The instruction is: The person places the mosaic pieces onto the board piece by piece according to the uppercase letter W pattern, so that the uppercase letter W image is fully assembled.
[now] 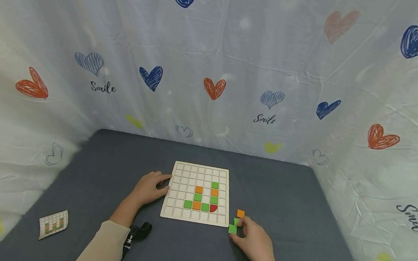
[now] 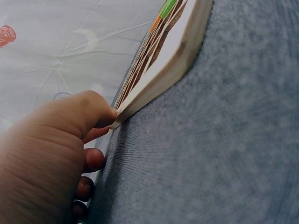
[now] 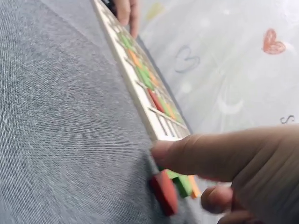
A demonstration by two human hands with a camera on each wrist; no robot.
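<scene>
In the head view a pale gridded board [image 1: 179, 185] holds green and orange square blocks and one red quarter-round piece [image 1: 213, 208]. My left hand [image 1: 150, 188] touches the board's left edge with thumb and index finger. In the left wrist view that thumb [image 2: 93, 108] meets the board's corner. At the board's lower right, my right hand [image 1: 254, 239] pinches a green square block [image 1: 233, 229] between thumb and index finger. Another green block [image 1: 236, 221] and an orange block [image 1: 240, 213] lie beside it. A red block [image 3: 164, 192] appears below the thumb in the right wrist view.
A small card [image 1: 53, 224] printed with a coloured grid pattern lies at the left of the dark cloth-covered table [image 1: 296, 233]. A black strap [image 1: 137, 234] circles the left wrist. A white curtain [image 1: 235, 59] with hearts surrounds the table.
</scene>
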